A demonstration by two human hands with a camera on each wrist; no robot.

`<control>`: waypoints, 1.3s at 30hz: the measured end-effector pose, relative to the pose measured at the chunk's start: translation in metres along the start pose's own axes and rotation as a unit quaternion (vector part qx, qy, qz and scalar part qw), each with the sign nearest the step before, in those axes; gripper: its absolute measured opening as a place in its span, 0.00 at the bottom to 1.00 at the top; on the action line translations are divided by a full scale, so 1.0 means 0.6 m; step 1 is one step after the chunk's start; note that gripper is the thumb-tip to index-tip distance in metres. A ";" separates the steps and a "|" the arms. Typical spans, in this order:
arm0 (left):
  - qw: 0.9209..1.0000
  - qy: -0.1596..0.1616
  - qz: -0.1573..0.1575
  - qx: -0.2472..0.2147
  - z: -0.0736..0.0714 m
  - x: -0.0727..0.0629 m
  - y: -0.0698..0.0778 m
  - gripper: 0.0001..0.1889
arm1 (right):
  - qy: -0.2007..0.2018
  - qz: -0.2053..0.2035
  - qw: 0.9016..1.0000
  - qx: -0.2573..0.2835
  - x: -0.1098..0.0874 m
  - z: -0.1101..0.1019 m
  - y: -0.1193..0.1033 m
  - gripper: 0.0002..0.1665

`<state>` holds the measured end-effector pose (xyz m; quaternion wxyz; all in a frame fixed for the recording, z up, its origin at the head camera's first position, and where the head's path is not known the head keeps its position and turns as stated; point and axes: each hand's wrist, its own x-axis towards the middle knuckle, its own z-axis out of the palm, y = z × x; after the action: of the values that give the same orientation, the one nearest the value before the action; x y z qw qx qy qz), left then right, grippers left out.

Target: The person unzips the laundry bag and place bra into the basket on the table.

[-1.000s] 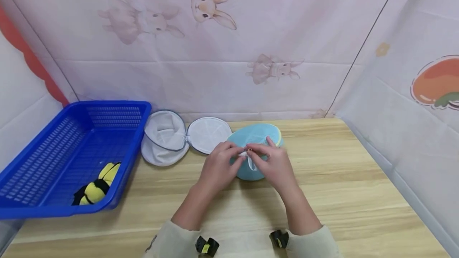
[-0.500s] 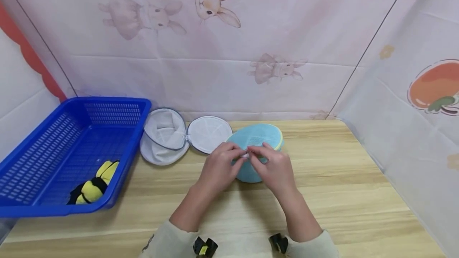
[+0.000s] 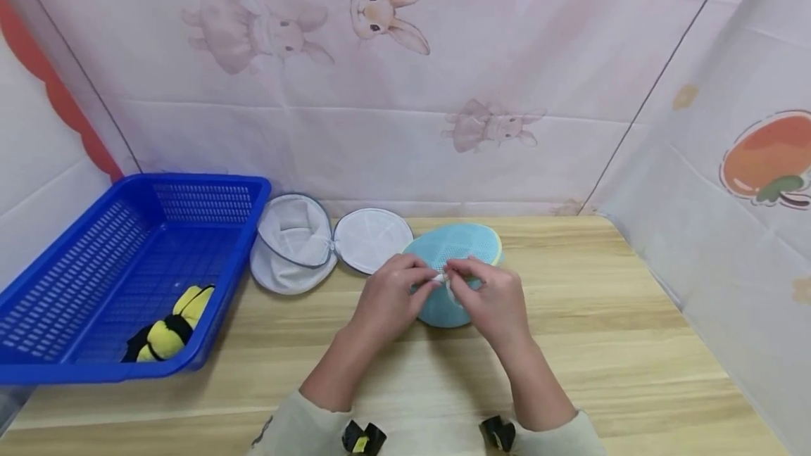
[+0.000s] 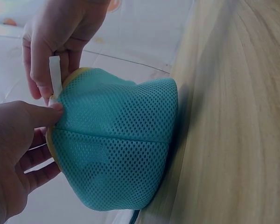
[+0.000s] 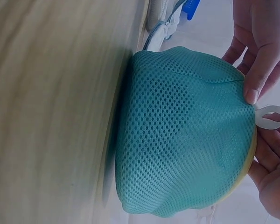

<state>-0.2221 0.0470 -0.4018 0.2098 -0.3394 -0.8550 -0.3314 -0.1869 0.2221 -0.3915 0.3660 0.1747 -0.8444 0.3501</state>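
Note:
A teal mesh laundry bag [image 3: 453, 246] with a yellow rim stands on the table, its rounded side toward the wrist cameras. My left hand [image 3: 388, 294] pinches the bag's rim beside a white loop tab [image 4: 55, 74], thumb on the near side. Close against it, my right hand [image 3: 499, 299] has thumb and forefinger pinched together at the same spot on the rim. What those right fingertips hold is small and mostly hidden. The right wrist view shows the white loop sticking out between the left thumb and the right hand's fingers [image 5: 273, 140].
Left of the teal bag lies a white mesh laundry bag [image 3: 291, 276], its round lid [image 3: 372, 241] folded out. A blue plastic basket [image 3: 243, 259] stands farther left, with a yellow and black cloth item [image 3: 167, 335] inside. Printed fabric walls [image 3: 355, 153] border the wooden table [image 3: 608, 343].
The right hand's fingers have shifted slightly at the rim, and its raised finger has come down. The white loop hung in view, became hidden, and now shows partly. The left hand keeps its hold.

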 end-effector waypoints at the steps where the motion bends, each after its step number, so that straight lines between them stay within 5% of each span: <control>1: 1.000 0.000 0.000 0.001 0.000 0.000 0.000 0.07 | 0.002 0.004 1.000 0.003 -0.001 -0.002 0.001 0.06; 12: 1.000 -0.012 0.001 0.011 -0.001 0.001 0.006 0.09 | -0.028 0.034 0.999 0.032 -0.001 -0.008 0.001 0.06; 27: 1.000 -0.012 0.016 0.015 0.003 -0.001 0.014 0.06 | -0.020 -0.029 0.999 -0.010 -0.002 -0.005 0.006 0.07; 39: 1.000 -0.028 -0.010 -0.010 -0.003 0.001 0.012 0.06 | -0.014 -0.010 1.000 -0.003 0.000 -0.014 0.013 0.08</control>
<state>-0.2170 0.0500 -0.3969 0.1790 -0.3418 -0.8607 -0.3322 -0.1869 0.2336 -0.3913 0.3581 0.1864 -0.8489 0.3413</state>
